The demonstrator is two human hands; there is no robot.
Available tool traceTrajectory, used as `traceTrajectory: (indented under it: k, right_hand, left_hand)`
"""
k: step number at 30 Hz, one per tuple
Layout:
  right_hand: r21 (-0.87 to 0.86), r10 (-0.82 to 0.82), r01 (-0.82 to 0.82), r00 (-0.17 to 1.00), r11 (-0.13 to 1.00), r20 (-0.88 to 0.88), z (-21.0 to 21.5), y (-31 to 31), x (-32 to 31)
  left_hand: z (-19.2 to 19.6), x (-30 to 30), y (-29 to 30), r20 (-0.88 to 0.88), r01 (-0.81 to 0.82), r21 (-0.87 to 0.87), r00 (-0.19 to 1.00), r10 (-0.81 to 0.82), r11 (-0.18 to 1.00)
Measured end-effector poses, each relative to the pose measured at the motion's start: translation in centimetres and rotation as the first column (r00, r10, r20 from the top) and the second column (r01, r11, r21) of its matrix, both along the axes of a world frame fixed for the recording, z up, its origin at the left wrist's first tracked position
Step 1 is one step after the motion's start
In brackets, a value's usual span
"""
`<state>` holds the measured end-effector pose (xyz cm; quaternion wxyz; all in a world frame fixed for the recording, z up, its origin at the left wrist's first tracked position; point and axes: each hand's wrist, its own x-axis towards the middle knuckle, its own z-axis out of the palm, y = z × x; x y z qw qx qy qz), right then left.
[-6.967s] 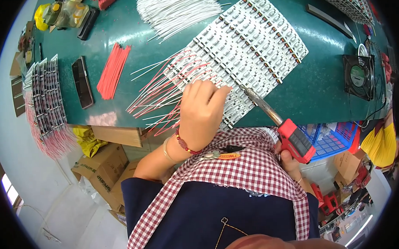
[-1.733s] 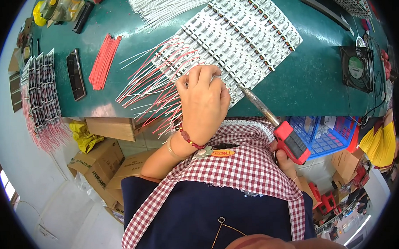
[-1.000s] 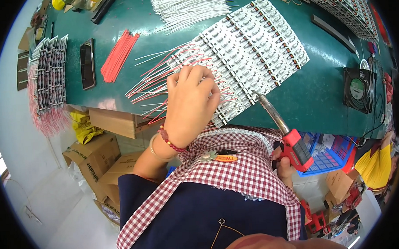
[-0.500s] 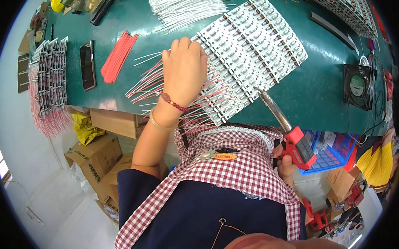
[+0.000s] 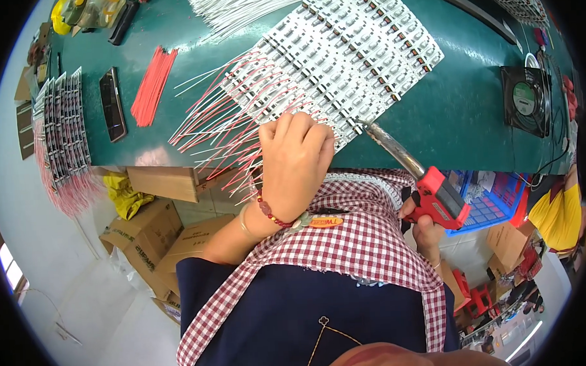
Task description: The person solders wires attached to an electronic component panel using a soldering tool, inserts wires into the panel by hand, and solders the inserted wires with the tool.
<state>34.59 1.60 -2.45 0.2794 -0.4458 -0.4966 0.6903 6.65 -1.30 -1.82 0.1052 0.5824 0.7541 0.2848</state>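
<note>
A large white panel of circuit boards (image 5: pixel 350 55) lies on the green table in front of me. Red and white wires (image 5: pixel 210 131) fan out from its left part and hang past the table's front edge. Over the panel's near corner, my left hand (image 5: pixel 295 158) is closed, back of the hand up, among those wires; whatever its fingertips pinch is hidden. My right hand (image 5: pixel 425 227) grips a red and black soldering gun (image 5: pixel 439 200) from below. The gun's metal tip reaches the panel's near edge, just right of my left fingers.
Loose red wires (image 5: pixel 154 88) and a bundle of white wires (image 5: pixel 245 10) lie beyond the panel. A phone (image 5: pixel 113 105) and stacked wired boards (image 5: pixel 62 126) are at left. On the right stand a black fan (image 5: pixel 526 100) and, lower, a blue crate (image 5: pixel 490 202). Cardboard boxes (image 5: pixel 143 240) sit below.
My left hand has come down and right, from the wires' far part to the panel's near corner. The soldering gun has shifted slightly, its tip closer to that hand. The view has shifted a little.
</note>
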Motion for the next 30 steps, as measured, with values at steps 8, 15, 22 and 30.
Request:
traceTrajectory:
  k: [8,15,22,30]
  right_hand:
    - [-0.044,0.12,-0.119,0.992,0.992,0.028,-0.8,-1.1,0.8]
    - [0.192,0.128,-0.148,0.985,0.97,0.113,-2.7,-1.1,0.4]
    - [0.262,0.153,-0.205,0.966,0.943,0.208,-2.7,-1.1,0.3]
    - [0.28,0.136,-0.199,0.964,0.939,0.229,-3.2,-1.3,0.5]
  left_hand:
    - [-0.6,-0.6,0.8,-0.151,-0.115,0.052,0.981,0.121,0.992]
    - [-0.2,-0.5,1.4,-0.155,-0.088,-0.072,0.985,0.076,0.993]
    - [-1.0,-0.2,1.4,-0.148,-0.132,-0.023,0.981,0.127,0.991]
    - [-1.1,0.0,1.4,-0.136,-0.134,-0.009,0.982,0.131,0.991]
